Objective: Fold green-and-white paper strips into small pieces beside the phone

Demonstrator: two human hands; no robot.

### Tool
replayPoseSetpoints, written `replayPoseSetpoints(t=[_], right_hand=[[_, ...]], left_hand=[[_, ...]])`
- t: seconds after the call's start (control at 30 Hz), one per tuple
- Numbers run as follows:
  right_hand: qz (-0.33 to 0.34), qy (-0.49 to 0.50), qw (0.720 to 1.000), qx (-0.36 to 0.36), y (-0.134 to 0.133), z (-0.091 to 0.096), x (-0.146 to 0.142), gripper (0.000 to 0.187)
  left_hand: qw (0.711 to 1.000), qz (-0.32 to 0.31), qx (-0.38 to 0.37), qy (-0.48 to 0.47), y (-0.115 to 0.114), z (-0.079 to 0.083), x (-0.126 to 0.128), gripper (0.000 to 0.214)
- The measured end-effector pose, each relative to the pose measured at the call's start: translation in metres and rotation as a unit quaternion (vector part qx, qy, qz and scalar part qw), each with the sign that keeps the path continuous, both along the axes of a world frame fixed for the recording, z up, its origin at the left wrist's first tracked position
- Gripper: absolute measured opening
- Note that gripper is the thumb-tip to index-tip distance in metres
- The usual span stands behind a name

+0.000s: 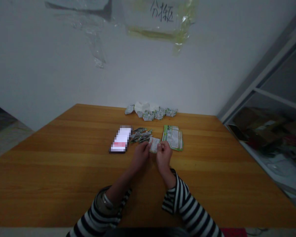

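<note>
Above mid-desk (64, 164): small white sachet (154, 144) pinched at opposite edges by left hand (140, 156) and right hand (164, 154), fingers closed on it; scrap pile (140, 135) and phone (120, 140) just beyond. Risk: uneven pull, hence tearing or a drop among scraps.

A wooden table (64, 171) runs up to a pale wall (39, 65); at its far edge lies a heap of crumpled wrappers (150, 111); nearer in, a phone (120, 140) lies flat, a scatter of dark sachets (140, 135) just beside it and a flat green-edged pouch (173, 137) further right. A clear plastic bag (160, 23) with handwriting hangs on the wall; a metal-framed shelf (273, 131) of jumbled goods stands at the right.
</note>
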State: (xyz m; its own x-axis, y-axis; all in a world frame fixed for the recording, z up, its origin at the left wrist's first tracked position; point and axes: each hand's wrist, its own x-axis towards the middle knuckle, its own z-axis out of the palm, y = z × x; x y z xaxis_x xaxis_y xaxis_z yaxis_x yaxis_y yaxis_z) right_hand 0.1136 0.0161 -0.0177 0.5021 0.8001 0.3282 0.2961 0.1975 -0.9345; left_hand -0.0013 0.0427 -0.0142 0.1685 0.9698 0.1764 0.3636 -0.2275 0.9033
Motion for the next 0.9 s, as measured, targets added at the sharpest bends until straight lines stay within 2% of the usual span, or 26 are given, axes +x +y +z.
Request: replayPoseSetpoints(t=[0.1, 0.23, 0.37, 0.43, 0.5, 0.57, 0.67, 0.77, 0.83, 0.9], right_hand=[[0.015, 0.032, 0.999, 0.004, 0.002, -0.003, -0.002, 0.016], [0.031, 0.113, 0.993, 0.009, 0.003, -0.009, -0.005, 0.018], [0.118, 0.184, 0.976, -0.013, 0.005, -0.006, -0.004, 0.022], [0.166, 0.175, 0.970, -0.031, 0.007, 0.000, 0.003, 0.027], [0.191, 0.121, 0.973, -0.041, 0.010, 0.005, 0.013, 0.029], [0.224, 0.048, 0.972, -0.055, 0.013, 0.007, 0.022, 0.039], [0.203, 0.003, 0.978, -0.054, 0.016, 0.005, 0.028, 0.043], [0.164, 0.052, 0.984, -0.034, 0.016, 0.000, 0.021, 0.041], [0.229, 0.093, 0.969, -0.027, 0.015, -0.001, 0.017, 0.038], [0.354, 0.123, 0.926, -0.038, 0.013, 0.002, 0.016, 0.039]], left_hand=[[0.999, 0.043, 0.023, 0.004, 0.000, -0.001, -0.001, 0.033], [0.999, 0.007, 0.023, -0.031, 0.001, -0.001, -0.002, 0.028], [0.999, 0.037, 0.032, -0.022, 0.003, 0.005, -0.009, 0.028], [0.999, 0.037, 0.034, 0.002, 0.006, 0.008, -0.015, 0.027], [0.999, 0.006, 0.033, 0.022, 0.008, 0.010, -0.019, 0.026], [0.999, -0.030, 0.022, 0.022, 0.009, 0.008, -0.020, 0.026], [0.998, -0.039, -0.011, -0.053, 0.010, 0.004, -0.016, 0.027], [0.986, -0.008, -0.050, -0.158, 0.011, -0.001, -0.012, 0.041], [0.981, 0.035, -0.049, -0.183, 0.013, -0.002, -0.014, 0.046], [0.980, 0.089, -0.024, -0.176, 0.016, -0.002, -0.020, 0.041]])
